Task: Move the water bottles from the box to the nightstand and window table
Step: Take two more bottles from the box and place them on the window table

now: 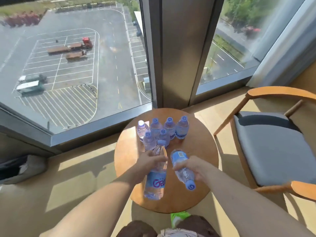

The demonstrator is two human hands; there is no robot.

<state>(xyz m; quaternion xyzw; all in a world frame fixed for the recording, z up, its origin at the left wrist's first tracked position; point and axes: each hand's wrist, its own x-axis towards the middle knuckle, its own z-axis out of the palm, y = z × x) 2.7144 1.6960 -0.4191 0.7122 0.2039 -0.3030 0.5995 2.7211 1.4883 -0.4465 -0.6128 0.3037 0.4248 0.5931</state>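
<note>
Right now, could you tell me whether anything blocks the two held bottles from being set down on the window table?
Nothing visible does. The six standing bottles crowd the round table at its far side; the near part below both hands shows bare wood.

Bottles (pixel 164 130) on table (pixel 201 151), chair (pixel 270 144) right

A wooden armchair (pixel 266 147) with a grey seat cushion stands right of the hands. Beyond them, 2 window panes (pixel 71 62) flank a dark pillar (pixel 181 52). A dark bag (pixel 18 166) lies far left.
</note>
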